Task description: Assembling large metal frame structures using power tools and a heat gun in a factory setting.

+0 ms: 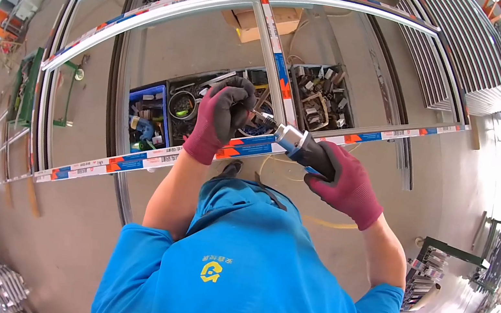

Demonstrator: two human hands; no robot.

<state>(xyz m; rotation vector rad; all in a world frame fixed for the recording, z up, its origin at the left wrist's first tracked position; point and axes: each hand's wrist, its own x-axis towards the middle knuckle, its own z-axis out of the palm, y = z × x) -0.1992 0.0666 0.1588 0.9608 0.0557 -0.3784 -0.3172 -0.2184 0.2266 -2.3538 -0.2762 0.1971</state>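
My right hand, in a maroon glove with a dark palm, is wrapped round the black handle of a power tool. The tool's silver head points left, and a thin dark bit sticks out of it toward my other hand. My left hand, gloved the same way, is closed with its fingers curled just off the bit's tip. Whatever those fingers pinch is too small to make out. Both hands are over the near rail of a metal frame, which carries blue, orange and white tape.
Below the frame are a blue bin, a crate of metal parts and a cardboard box. Long profiles are stacked at the far right. A green-framed rack stands left, a dark cart right.
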